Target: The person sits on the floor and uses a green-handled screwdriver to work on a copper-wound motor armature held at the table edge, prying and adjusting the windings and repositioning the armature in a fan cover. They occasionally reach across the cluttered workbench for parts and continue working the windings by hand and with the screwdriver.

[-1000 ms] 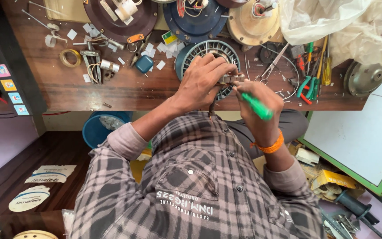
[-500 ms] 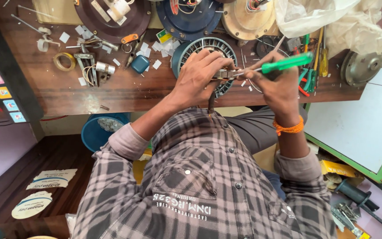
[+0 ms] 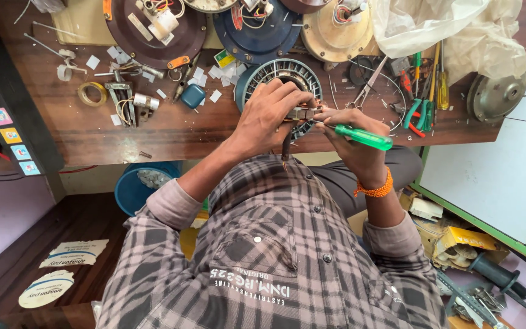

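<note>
While both hands meet over the near edge of the table (image 3: 171, 131), the left hand (image 3: 272, 116) is curled shut around a small metal part (image 3: 302, 113), fingers wrapped over its top, just in front of the round ribbed stator (image 3: 281, 76). Right hand (image 3: 354, 143) is closed on one green-handled screwdriver (image 3: 363, 137); its long axis runs roughly level across the view, handle end poking out to the right past the knuckles, shaft pointing left into the metal part. Tip is hidden by the fingers, so contact can't be confirmed. One orange bracelet (image 3: 374, 187) on the right wrist.

Counts on the table: one ribbed stator, three large round motor covers along the far edge, namely a brown cover (image 3: 153, 30), a dark blue cover (image 3: 257, 30) and a tan cover (image 3: 336, 30). One roll of tape (image 3: 91, 93). One small teal block (image 3: 193, 95). One grey metal disc (image 3: 495, 96) at far right. One crumpled plastic bag (image 3: 452, 30). A cluster of hand tools (image 3: 424, 91) with green, red and yellow handles lies right of the stator; exact count unclear, they overlap. White paper scraps scattered, too many to count.

One blue bucket (image 3: 135, 189) sits under the table.
</note>
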Demonstrator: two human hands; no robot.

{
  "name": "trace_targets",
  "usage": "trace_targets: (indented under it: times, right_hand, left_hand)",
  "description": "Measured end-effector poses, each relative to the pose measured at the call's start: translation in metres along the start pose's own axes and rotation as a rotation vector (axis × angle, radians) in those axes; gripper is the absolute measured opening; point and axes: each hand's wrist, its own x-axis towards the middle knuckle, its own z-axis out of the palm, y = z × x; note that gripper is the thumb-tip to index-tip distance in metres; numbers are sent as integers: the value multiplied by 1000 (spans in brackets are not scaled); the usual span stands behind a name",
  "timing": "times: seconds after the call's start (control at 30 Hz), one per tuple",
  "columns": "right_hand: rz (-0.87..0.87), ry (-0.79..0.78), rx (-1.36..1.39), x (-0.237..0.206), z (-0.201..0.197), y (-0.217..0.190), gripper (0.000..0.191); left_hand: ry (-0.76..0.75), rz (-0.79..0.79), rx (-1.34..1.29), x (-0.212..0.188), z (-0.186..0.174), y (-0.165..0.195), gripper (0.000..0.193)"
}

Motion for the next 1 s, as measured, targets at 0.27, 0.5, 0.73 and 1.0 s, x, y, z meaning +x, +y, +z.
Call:
trace_targets:
  times: [0.27, 0.5, 0.73, 1.0]
  right_hand:
    - [167, 336, 570, -40, -2, 23, 16]
    - [193, 538, 152, -102, 31, 93, 17]
    - [452, 483, 246, -122, 58, 127, 20]
    - [497, 474, 280, -133, 54, 126, 18]
  left_hand:
    - [-39, 30, -12, -8, 5, -9, 49]
    - [-126, 153, 11, -20, -1, -9, 57]
    - [73, 63, 190, -34, 18, 26, 48]
    - [221, -10, 255, -39, 50, 34, 43]
